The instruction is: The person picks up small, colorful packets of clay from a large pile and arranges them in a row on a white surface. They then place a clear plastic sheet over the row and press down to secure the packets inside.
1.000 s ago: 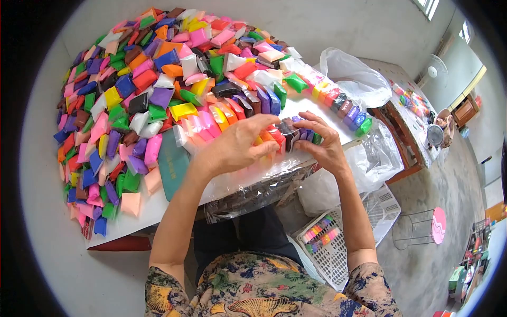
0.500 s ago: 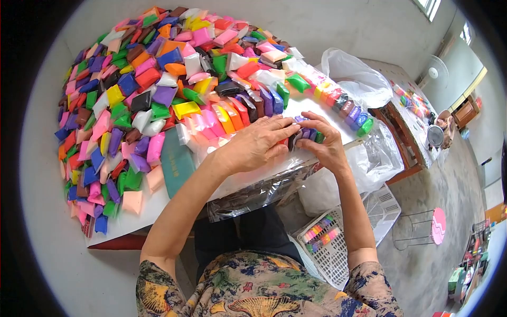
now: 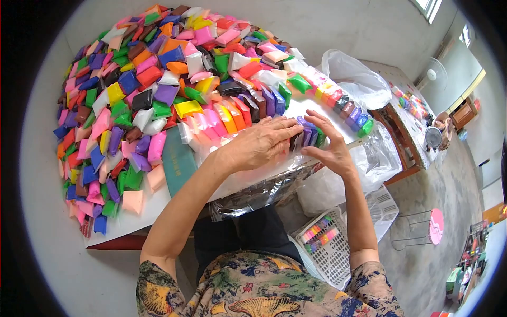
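My left hand lies flat over a row of small colored packets near the table's front edge, its fingers stretched to the right. At the row's right end are purple and green packets. My right hand is beside that end, thumb and fingers spread apart around it. Behind my hands stands a row of upright packets in pink, yellow, orange, red, brown, purple and green. Clear plastic film hangs over the front edge. What lies under my left palm is mostly hidden.
A large heap of colored packets covers the table's left and back. A teal booklet lies left of my hands. Another packet row and plastic bags are to the right. Below are a white basket and a pink stool.
My right hand has opened wider and moved slightly right, off the packets at the row's end. More of the purple and green packets shows. My left hand remains over the row.
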The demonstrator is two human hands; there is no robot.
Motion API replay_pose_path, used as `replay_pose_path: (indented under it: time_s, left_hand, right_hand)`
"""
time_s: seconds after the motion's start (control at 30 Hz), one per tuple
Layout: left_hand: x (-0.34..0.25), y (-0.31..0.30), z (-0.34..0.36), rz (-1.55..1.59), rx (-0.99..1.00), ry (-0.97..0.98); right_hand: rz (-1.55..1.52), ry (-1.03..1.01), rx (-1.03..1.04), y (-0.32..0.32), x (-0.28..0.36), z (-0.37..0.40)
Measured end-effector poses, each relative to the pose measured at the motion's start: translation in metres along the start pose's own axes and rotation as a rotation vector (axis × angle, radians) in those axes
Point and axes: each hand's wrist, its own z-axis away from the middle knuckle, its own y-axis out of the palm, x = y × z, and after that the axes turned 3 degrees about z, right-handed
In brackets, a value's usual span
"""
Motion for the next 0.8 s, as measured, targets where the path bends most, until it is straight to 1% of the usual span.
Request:
replay_pose_path:
  time_s: [0.1,0.2,0.3,0.4,0.5,0.6,0.7,0.8]
  left_hand:
    - [0.000,0.000,0.000,-0.001,0.000,-0.004]
    - [-0.001,-0.001,0.000,0.018,0.000,-0.022]
    - [-0.004,-0.003,0.000,0.032,0.006,-0.031]
    - [-0.002,-0.002,0.000,0.041,0.000,-0.020]
    - [-0.001,-0.002,0.000,0.060,-0.003,-0.021]
    - [-0.002,-0.003,0.000,0.076,-0.004,-0.023]
    - [-0.001,-0.003,0.000,0.075,-0.006,-0.021]
    - [0.000,-0.003,0.001,0.079,-0.008,-0.022]
  right_hand:
    - [-0.115,0.035,0.041,-0.013,-0.009,0.004]
    - [-0.298,0.111,0.045,-0.015,-0.017,0.007]
    - [-0.275,0.134,0.046,-0.011,-0.026,0.006]
    - [-0.353,0.178,0.014,-0.006,-0.029,0.006]
    - [-0.353,0.191,-0.006,-0.004,-0.030,0.005]
    - [-0.200,0.075,0.040,-0.011,-0.030,0.005]
    - [-0.468,0.107,0.016,-0.017,-0.031,0.008]
    - [-0.520,0.135,-0.009,-0.020,-0.036,0.012]
